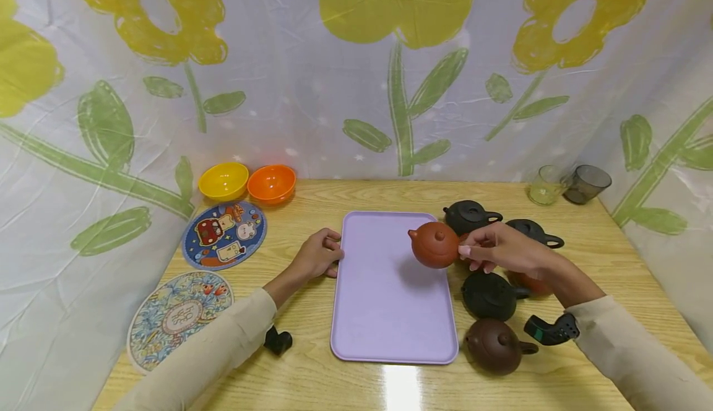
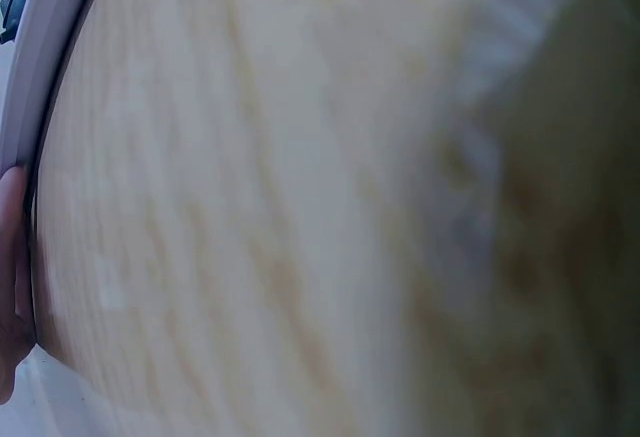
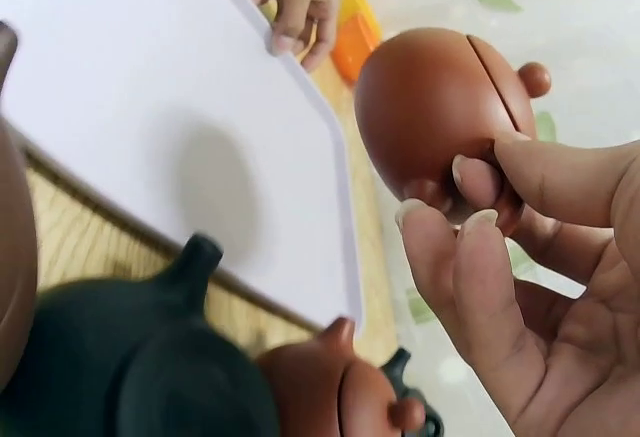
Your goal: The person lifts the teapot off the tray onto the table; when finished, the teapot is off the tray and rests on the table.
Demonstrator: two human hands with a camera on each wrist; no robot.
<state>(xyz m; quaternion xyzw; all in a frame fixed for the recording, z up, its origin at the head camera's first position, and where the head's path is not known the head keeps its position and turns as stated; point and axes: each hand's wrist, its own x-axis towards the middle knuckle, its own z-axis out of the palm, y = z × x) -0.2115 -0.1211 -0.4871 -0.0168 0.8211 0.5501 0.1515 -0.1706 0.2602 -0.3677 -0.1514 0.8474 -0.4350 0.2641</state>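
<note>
A reddish-brown clay teapot (image 1: 434, 246) hangs above the right part of a lilac tray (image 1: 384, 312), its spout toward the left. My right hand (image 1: 504, 249) pinches it by the handle between thumb and fingers, seen close up in the right wrist view. At the tray's left rim, my left hand (image 1: 319, 254) holds the edge with bent fingers. Only a little of that hand shows in the left wrist view, against the rim. Right of the tray stand a black teapot (image 1: 489, 295), a dark brown teapot (image 1: 494, 346) and several others, partly hidden by my right hand.
A yellow bowl (image 1: 224, 181) and an orange bowl (image 1: 272, 184) stand at the back left. Nearer lie a blue round mat (image 1: 224, 235) and a flowered mat (image 1: 181, 312). A clear glass cup (image 1: 544, 186) and a grey glass (image 1: 587, 184) stand at the back right.
</note>
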